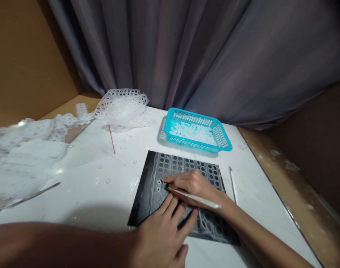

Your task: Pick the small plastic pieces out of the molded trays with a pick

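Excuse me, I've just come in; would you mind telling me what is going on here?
A person is bent to handwork at a table. The right hand grips a pale, slender tool, its tip low over a translucent sheet with rows of circles. The left hand lies spread over the sheet's near part, on a black mat. Beyond, a blue basket holds small white pieces.

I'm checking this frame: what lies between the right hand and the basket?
In the head view, the far part of the holed sheet on the black mat, then bare table, separates the right hand from the basket.
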### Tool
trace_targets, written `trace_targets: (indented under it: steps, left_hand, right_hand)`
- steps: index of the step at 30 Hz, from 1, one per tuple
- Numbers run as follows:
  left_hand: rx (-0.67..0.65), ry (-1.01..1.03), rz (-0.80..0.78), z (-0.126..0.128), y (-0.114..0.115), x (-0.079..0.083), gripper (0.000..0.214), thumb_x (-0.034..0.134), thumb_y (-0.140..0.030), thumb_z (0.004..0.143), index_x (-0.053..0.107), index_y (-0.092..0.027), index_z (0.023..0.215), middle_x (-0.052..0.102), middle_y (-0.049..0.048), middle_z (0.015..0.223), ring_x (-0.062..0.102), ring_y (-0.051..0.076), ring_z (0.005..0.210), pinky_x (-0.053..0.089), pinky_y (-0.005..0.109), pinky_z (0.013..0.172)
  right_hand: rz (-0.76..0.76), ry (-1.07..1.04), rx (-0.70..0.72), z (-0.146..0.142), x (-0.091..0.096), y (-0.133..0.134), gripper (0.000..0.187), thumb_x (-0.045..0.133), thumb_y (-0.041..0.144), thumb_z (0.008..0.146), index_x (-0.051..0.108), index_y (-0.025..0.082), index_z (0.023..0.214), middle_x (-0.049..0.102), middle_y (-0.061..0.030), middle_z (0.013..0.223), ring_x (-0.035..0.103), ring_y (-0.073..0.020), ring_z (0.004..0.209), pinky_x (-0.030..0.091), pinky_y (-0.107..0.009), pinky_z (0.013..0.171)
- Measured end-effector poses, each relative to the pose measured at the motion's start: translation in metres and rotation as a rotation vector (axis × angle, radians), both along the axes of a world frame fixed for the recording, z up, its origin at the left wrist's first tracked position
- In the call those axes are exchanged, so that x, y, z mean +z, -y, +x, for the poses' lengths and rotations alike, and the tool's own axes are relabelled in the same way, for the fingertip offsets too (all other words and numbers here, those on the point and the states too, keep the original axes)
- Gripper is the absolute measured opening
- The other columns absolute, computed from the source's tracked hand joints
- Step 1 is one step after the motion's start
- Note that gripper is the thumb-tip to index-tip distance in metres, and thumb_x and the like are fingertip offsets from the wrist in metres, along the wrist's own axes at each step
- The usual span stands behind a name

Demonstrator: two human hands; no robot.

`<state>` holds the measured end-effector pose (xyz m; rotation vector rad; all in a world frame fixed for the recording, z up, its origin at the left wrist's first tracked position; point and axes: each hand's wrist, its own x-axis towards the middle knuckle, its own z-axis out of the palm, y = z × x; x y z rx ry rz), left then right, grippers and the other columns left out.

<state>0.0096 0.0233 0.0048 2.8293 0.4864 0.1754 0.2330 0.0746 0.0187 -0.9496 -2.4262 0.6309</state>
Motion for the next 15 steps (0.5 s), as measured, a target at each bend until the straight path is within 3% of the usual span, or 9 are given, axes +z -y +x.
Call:
trace_targets:
  steps: [4,11,15]
  left_hand:
    - [0.005,0.008,-0.011,0.0,0.0,-0.001,0.073,0.043,-0.054,0.11,0.027,-0.018,0.171,0.041,0.0201,0.168,0.038,0.04,0.156,0.021,0.055,0.131]
    - [-0.003,0.039,0.068,0.001,0.0,-0.003,0.072,0.043,-0.053,0.11,0.029,-0.014,0.17,0.044,0.0222,0.166,0.039,0.04,0.155,0.023,0.054,0.13]
    - [-0.002,0.051,0.092,0.0,-0.001,0.0,0.071,0.042,-0.052,0.11,0.031,-0.013,0.169,0.046,0.0234,0.163,0.039,0.041,0.155,0.023,0.055,0.129]
  right_hand:
    - [-0.153,-0.066,-0.018,0.001,0.007,-0.006,0.017,0.066,0.025,0.106,0.081,0.021,0.099,0.081,-0.0086,0.126,0.077,-0.0242,0.121,0.064,-0.037,0.097]
    - [-0.176,-0.107,-0.008,0.0,0.005,-0.007,0.016,0.067,0.026,0.105,0.082,0.023,0.1,0.08,-0.0064,0.127,0.076,-0.0234,0.117,0.061,-0.041,0.1]
    - [-0.219,-0.064,-0.043,-0.004,0.014,-0.006,0.015,0.068,0.024,0.104,0.081,0.023,0.096,0.08,-0.0055,0.128,0.076,-0.0239,0.116,0.061,-0.042,0.098]
